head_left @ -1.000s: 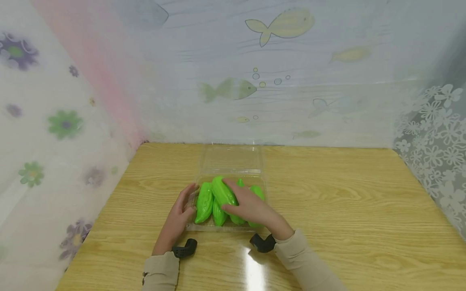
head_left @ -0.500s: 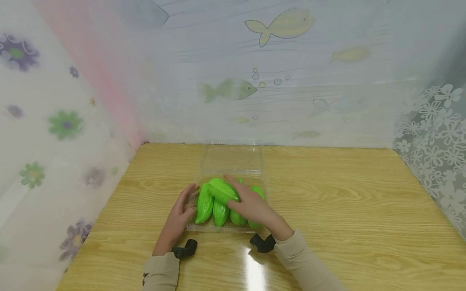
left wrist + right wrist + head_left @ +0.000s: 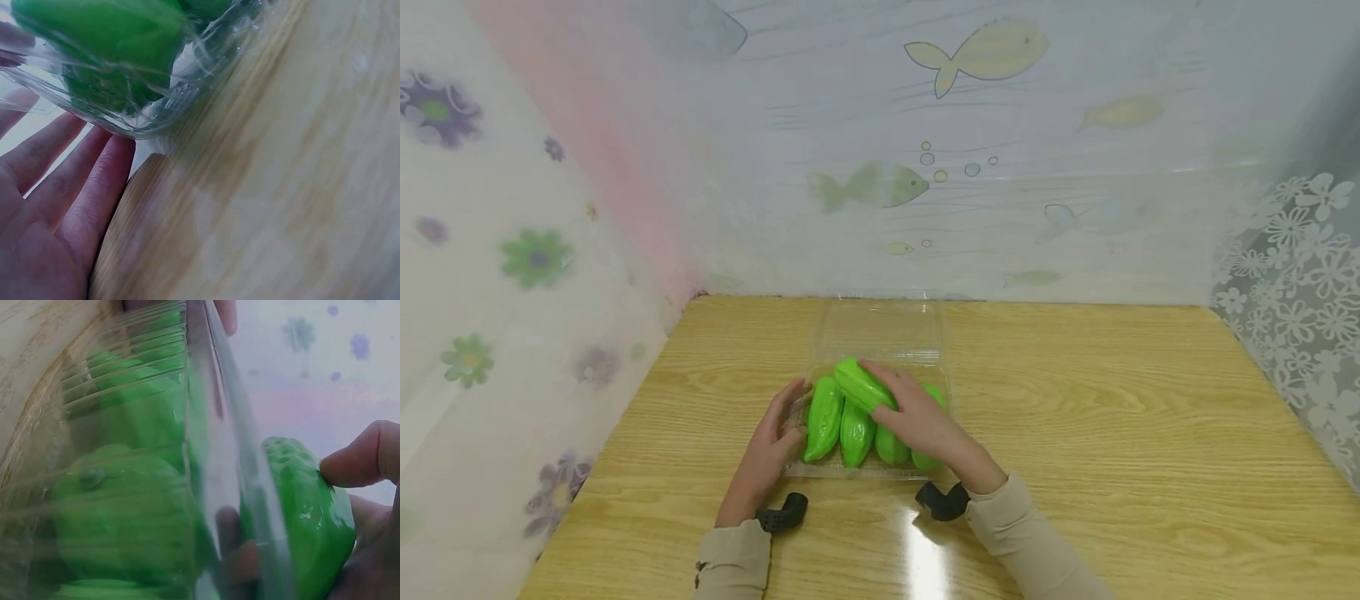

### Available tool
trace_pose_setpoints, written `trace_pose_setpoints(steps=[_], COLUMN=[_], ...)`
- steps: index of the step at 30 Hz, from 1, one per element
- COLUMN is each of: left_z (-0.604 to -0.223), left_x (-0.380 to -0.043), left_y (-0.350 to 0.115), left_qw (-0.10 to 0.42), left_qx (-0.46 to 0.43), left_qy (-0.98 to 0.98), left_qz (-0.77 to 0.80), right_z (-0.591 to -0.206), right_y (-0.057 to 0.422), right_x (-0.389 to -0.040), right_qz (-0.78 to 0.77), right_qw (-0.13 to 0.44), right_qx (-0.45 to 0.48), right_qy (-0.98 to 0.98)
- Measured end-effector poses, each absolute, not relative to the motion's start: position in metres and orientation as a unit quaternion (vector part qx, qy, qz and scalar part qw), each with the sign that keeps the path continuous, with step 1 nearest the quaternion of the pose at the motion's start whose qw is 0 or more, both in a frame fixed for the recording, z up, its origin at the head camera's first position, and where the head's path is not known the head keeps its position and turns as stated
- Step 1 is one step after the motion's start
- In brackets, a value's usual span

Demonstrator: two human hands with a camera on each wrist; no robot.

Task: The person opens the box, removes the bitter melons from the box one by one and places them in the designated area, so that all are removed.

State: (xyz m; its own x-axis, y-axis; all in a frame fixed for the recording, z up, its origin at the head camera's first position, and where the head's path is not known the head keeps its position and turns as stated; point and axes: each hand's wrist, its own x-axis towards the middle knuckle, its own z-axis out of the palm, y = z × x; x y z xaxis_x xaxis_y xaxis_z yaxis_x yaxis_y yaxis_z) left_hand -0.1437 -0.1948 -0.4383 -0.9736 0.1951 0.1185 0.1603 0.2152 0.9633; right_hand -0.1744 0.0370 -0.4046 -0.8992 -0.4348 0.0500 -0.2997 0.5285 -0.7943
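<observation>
A clear plastic clamshell box (image 3: 850, 472) holds several glossy green bitter melons, lying side by side, such as the leftmost one (image 3: 823, 421). Above them, my right hand (image 3: 917, 417) grips another bitter melon (image 3: 859, 385), thumb on its near side and fingers over its far side. That melon lies slantwise across the row. In the right wrist view the held bitter melon (image 3: 306, 512) shows a bumpy skin beyond the box's ribbed wall. My left hand (image 3: 772, 437) rests along the box's left side; in the left wrist view its straight fingers (image 3: 94, 194) touch the plastic wall.
The box's transparent lid (image 3: 880, 325) lies folded back toward the far edge of the wooden table (image 3: 1075, 417). Black wrist mounts (image 3: 942, 502) sit on both wrists. Patterned curtains (image 3: 880, 125) enclose the table at the back and sides.
The gripped bitter melon first swung its far end left and lay more slantwise, then shifted slightly up and right with the right hand. The left hand and box stay nearly still.
</observation>
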Motion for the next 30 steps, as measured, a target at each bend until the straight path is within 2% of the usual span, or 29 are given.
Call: trace_pose_setpoints(steps=[15,30], left_z=[-0.438,-0.438], left_x=[-0.143,-0.143], left_y=[-0.194,-0.194], left_qw=[0.015,0.019], left_qx=[0.105,0.104], left_qy=[0.787,0.783], left_qz=[0.608,0.613], right_z=[-0.398,-0.387], right_y=[0.051,0.073], right_x=[-0.181,-0.187], right_qz=[-0.467,-0.508], right_qw=[0.036,0.045], right_qx=[-0.204,-0.177], right_qy=[0.86,0.841])
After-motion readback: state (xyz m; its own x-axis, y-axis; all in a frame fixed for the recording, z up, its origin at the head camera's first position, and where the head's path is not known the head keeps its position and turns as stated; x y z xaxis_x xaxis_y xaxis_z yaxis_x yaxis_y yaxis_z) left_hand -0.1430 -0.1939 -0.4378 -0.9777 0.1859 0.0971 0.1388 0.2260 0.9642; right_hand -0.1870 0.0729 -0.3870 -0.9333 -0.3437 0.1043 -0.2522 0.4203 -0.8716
